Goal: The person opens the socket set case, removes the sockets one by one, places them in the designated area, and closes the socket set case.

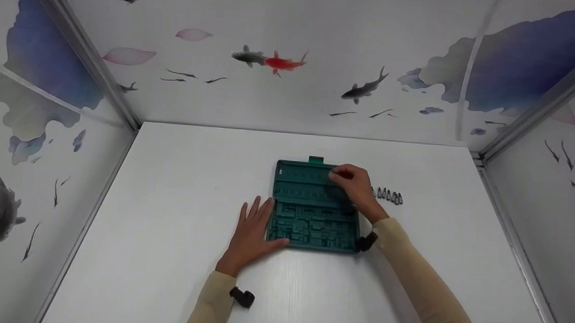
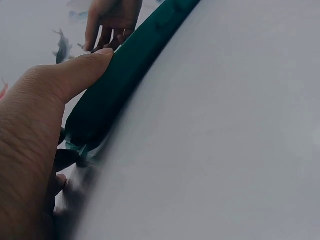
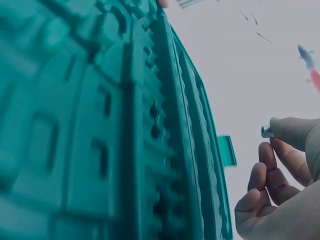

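head cam has a green case (image 1: 316, 227) lying open on the white desk (image 1: 171, 200), about midway between the left and right edges and with its latch tab (image 1: 316, 159) toward the far edge. left hand (image 1: 251, 233) has its fingers straight and spread along the case's left side, thumb resting on the rim by the near-left corner, so it's steadying rather than gripping, imo. right hand (image 1: 356, 185) is up over the lid half; right wrist cam shows thumb and index fingertips closed on a small metal piece (image 3: 267, 132), other fingers loosely curled with nothing in them. more small pieces (image 1: 390, 195) sit in a row on the desk, off the case's right side toward the right edge. what could go wrong: that pinch is right at the fingertips, so a slight twist or slip could drop the piece, and it might roll off toward one of the edges. the black camera (image 1: 366, 241) on the right wrist also hangs right by the case's near-right corner (can't tell if it's touching), so a low sweep might nudge the case, especially if the left thumb is only pressing lightly.
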`<action>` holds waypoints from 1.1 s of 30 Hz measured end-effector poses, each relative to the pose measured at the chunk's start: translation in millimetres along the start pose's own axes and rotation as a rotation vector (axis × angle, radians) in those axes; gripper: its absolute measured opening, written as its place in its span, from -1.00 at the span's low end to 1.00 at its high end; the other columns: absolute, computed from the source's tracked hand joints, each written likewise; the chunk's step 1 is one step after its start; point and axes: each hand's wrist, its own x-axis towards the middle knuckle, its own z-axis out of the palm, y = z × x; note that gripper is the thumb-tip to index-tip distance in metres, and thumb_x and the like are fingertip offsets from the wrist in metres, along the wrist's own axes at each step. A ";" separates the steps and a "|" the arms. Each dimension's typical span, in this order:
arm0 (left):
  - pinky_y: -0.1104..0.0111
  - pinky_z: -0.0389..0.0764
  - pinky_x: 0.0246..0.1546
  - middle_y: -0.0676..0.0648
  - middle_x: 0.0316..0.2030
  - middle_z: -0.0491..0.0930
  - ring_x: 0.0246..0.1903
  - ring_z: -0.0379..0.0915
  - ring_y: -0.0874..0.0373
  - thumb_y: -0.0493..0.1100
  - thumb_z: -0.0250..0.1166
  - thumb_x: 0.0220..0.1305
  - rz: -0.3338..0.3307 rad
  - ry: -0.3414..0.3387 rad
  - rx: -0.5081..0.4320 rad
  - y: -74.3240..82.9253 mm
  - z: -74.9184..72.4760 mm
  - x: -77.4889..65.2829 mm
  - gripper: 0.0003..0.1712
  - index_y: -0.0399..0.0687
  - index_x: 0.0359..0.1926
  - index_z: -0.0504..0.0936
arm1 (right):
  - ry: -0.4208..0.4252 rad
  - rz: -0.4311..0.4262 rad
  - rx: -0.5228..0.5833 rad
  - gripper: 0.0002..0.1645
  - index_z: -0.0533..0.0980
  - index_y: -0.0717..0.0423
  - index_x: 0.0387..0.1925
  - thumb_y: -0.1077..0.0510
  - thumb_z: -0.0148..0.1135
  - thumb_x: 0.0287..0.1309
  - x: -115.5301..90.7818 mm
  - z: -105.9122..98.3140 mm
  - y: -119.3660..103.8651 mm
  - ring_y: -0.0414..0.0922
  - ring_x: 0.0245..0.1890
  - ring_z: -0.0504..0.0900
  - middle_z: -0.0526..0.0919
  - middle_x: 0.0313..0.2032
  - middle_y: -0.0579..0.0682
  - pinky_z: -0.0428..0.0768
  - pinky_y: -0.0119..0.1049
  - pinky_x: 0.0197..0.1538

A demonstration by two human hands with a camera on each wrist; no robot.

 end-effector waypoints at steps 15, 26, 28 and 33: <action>-0.09 -0.43 0.71 -0.09 0.77 0.01 0.77 -0.34 -0.10 0.62 0.33 0.30 -0.007 -0.003 -0.023 -1.8 2.4 0.3 0.40 -0.04 0.81 -0.04 | 0.097 0.127 -0.063 -0.58 0.70 0.25 0.18 0.03 0.43 0.53 -54.4 -73.4 22.6 -0.06 0.08 0.62 0.74 0.15 0.17 0.64 -0.47 0.08; -0.08 -0.42 0.72 -0.11 0.76 0.04 0.77 -0.31 -0.11 0.63 0.33 0.27 -0.015 0.009 -0.011 -0.7 2.2 1.4 0.40 -0.07 0.80 0.01 | 0.187 0.188 -0.109 -0.54 0.71 0.27 0.18 0.01 0.46 0.50 -80.6 -114.4 39.4 -0.21 0.02 0.64 0.74 0.15 0.19 0.59 -0.45 -0.01; -0.09 -0.42 0.72 -0.12 0.76 0.04 0.77 -0.31 -0.12 0.62 0.33 0.28 -0.012 0.008 -0.014 -0.6 2.1 1.4 0.40 -0.07 0.80 0.00 | 0.198 0.203 -0.120 -0.54 0.71 0.27 0.19 0.01 0.46 0.50 -84.9 -121.1 42.5 -0.21 -0.01 0.66 0.75 0.15 0.19 0.61 -0.41 -0.07; -0.11 -0.41 0.71 -0.14 0.76 0.05 0.77 -0.30 -0.14 0.60 0.36 0.28 -0.004 0.012 -0.019 -0.5 1.9 1.3 0.40 -0.08 0.80 0.00 | 0.212 0.249 -0.158 -0.50 0.69 0.27 0.20 -0.05 0.44 0.52 -91.1 -136.3 51.6 -0.10 -0.05 0.72 0.77 0.03 0.08 0.66 -0.31 -0.19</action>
